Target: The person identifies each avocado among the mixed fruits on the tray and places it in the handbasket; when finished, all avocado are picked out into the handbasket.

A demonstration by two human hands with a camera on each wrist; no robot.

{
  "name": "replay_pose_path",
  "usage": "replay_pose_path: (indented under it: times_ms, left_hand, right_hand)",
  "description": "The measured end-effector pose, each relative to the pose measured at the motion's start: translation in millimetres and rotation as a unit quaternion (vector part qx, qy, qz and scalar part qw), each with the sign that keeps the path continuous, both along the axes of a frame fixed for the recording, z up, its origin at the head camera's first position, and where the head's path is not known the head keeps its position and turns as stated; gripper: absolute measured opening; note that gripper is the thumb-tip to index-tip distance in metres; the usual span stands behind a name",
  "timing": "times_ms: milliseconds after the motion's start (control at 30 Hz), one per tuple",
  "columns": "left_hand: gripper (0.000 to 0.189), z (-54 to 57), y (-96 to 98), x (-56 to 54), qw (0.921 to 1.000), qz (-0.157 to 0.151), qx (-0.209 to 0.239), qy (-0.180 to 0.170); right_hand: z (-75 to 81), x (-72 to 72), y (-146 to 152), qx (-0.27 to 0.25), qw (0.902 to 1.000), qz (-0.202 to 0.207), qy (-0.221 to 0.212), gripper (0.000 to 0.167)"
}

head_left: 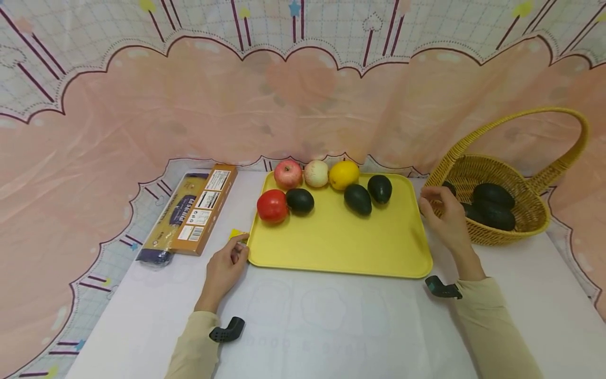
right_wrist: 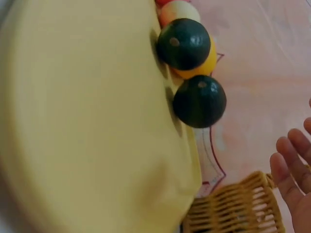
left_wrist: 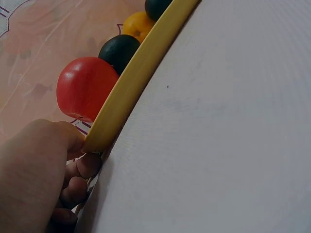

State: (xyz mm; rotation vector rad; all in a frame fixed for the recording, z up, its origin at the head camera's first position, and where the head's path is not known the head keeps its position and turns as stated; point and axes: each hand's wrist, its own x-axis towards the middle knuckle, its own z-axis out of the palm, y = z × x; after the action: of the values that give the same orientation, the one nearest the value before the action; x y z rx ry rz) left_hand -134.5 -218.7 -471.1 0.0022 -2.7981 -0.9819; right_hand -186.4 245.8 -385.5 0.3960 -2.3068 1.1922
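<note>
My left hand (head_left: 224, 271) pinches the left edge of a yellow tray (head_left: 326, 247), thumb at the rim and fingers curled beneath it in the left wrist view. On the tray lie a red tomato (head_left: 272, 206), a dark avocado (head_left: 300, 201) beside it, and two more avocados (head_left: 357, 199) toward the right. A red apple (head_left: 288, 174), a pale apple (head_left: 316, 173) and a yellow fruit (head_left: 344, 175) line the back edge. My right hand (head_left: 447, 221) hovers between the tray's right side and a wicker basket (head_left: 504, 239), fingers loosely extended and holding nothing.
Several avocados (head_left: 493, 195) lie in the basket, whose tall handle (head_left: 516, 111) arches over it. Left of the tray lie an orange-brown box (head_left: 206, 210) and a pasta packet (head_left: 163, 226). A small yellow item (head_left: 238, 233) shows beside the left hand. A patterned cloth (head_left: 303, 105) hangs behind.
</note>
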Motion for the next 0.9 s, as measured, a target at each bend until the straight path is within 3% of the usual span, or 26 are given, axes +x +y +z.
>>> replay_pose_path:
  times_ms: [167, 333, 500, 733, 900]
  left_hand:
    - [0.032, -0.5, -0.7, 0.3, 1.0000, -0.001, -0.002, 0.001]
    - [0.032, 0.2, -0.6, 0.6, 1.0000, -0.001, -0.002, 0.002]
    - [0.032, 1.7, 0.3, 0.4, 1.0000, -0.003, -0.002, 0.001]
    - [0.032, 1.7, -0.2, 0.5, 1.0000, -0.005, 0.000, 0.003]
    - [0.031, 0.7, -0.9, 0.6, 1.0000, -0.003, 0.000, 0.005]
  right_hand:
    - [-1.3, -8.8, -6.6, -0.020, 0.9975, 0.000, -0.067, 0.029]
    - [-17.5, -27.7, -5.6, -0.021, 0.9902, -0.003, -0.138, 0.037]
    - [-29.9, -44.9, -8.0, -0.023, 0.9844, -0.002, -0.174, 0.045]
    - [-31.0, -54.8, -14.5, -0.029, 0.9664, 0.023, -0.254, 0.062]
    - [-31.9, -63.5, -18.9, -0.030, 0.9575, 0.022, -0.286, 0.070]
